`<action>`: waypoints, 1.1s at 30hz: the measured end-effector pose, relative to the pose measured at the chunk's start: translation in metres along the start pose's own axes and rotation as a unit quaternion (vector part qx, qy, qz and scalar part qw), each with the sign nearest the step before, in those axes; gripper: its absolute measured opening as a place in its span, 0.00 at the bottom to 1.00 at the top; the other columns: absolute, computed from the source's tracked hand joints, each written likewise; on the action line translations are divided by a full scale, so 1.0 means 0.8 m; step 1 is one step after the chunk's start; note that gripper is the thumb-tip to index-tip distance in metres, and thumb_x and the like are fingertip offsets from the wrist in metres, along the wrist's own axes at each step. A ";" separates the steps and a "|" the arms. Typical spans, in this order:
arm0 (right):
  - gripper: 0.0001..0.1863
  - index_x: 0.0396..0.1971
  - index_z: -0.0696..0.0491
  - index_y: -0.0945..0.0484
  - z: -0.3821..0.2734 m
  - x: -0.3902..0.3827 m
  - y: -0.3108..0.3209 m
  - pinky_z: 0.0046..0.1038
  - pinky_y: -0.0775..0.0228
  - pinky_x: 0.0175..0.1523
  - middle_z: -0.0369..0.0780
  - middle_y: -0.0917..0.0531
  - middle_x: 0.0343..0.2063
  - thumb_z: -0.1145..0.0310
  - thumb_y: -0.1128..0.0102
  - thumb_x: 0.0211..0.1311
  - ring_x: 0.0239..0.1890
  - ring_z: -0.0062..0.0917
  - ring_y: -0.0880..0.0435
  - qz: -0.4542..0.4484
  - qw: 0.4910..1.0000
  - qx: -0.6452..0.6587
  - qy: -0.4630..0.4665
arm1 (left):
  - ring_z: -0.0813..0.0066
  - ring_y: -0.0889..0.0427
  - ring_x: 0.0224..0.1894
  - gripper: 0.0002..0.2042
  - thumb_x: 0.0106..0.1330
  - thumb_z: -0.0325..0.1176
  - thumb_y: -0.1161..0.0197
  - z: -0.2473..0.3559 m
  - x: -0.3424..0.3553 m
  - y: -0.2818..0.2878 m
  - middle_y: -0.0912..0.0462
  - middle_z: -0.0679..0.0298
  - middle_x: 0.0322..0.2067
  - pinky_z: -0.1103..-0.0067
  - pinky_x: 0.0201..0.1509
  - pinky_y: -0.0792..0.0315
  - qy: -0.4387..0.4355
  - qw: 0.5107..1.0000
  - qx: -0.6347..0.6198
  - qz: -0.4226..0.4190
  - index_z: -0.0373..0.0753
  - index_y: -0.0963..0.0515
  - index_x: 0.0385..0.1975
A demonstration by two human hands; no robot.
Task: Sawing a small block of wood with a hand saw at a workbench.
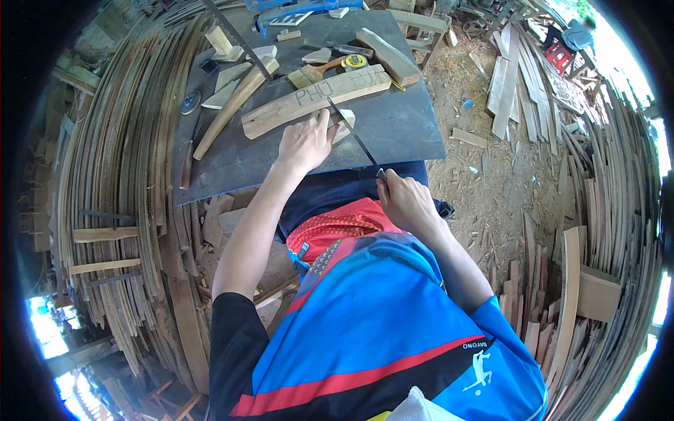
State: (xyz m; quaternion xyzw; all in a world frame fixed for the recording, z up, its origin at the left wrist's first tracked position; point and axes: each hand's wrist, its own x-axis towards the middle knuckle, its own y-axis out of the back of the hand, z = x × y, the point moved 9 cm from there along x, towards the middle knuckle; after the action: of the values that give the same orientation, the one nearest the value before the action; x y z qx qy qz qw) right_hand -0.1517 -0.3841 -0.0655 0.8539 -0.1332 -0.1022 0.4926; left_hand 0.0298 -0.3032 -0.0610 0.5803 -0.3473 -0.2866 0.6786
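My left hand (305, 144) is closed on a small pale wood piece (344, 124) at the front of the dark worktable (414, 140), fingers curled beside the tool's blade. My right hand (406, 200) grips the handle of a long, thin, dark bladed tool (361, 145), angled across that piece toward a long wooden block (267, 119) with pencilled marks. Behind the block are a yellow tape measure (354, 62) and a wood-handled brush (307, 74). A curved wooden piece (217, 130) lies left of my left hand.
Stacked planks (119, 175) flank the left and upright boards (611, 196) the right. A blue clamp-like object (281, 17) sits at the table's back. Loose boards (505, 91) and shavings cover the floor. A person (576, 38) is by a red plastic stool (558, 59) at upper right.
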 end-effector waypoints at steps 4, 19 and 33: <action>0.16 0.29 0.57 0.29 0.001 0.001 0.000 0.53 0.30 0.31 0.54 0.21 0.19 0.60 0.54 0.70 0.24 0.52 0.20 -0.003 1.000 -0.001 -0.005 | 0.52 0.14 0.31 0.21 0.73 0.49 0.54 0.000 0.000 0.001 0.17 0.49 0.32 0.62 0.33 0.20 -0.004 1.000 -0.003 0.009 0.34 0.30 0.49; 0.17 0.28 0.60 0.27 -0.016 0.059 -0.014 0.48 0.25 0.32 0.55 0.19 0.20 0.61 0.54 0.69 0.24 0.50 0.18 0.042 0.999 -0.006 0.033 | 0.50 0.15 0.34 0.18 0.73 0.47 0.53 0.019 -0.009 0.000 0.17 0.49 0.37 0.60 0.34 0.21 -0.020 0.999 0.015 -0.023 0.37 0.33 0.48; 0.15 0.26 0.60 0.27 -0.035 0.036 -0.007 0.49 0.24 0.33 0.55 0.19 0.20 0.64 0.53 0.68 0.26 0.51 0.17 0.025 0.999 -0.022 0.028 | 0.49 0.15 0.35 0.19 0.72 0.46 0.52 -0.009 0.006 0.001 0.17 0.47 0.39 0.59 0.40 0.23 0.047 0.999 0.025 -0.010 0.36 0.32 0.50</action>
State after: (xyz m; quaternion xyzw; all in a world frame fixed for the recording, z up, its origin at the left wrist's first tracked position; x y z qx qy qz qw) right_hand -0.1152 -0.3685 -0.0576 0.8421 -0.1381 -0.0689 0.5168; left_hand 0.0386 -0.3027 -0.0599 0.6130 -0.3165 -0.2572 0.6767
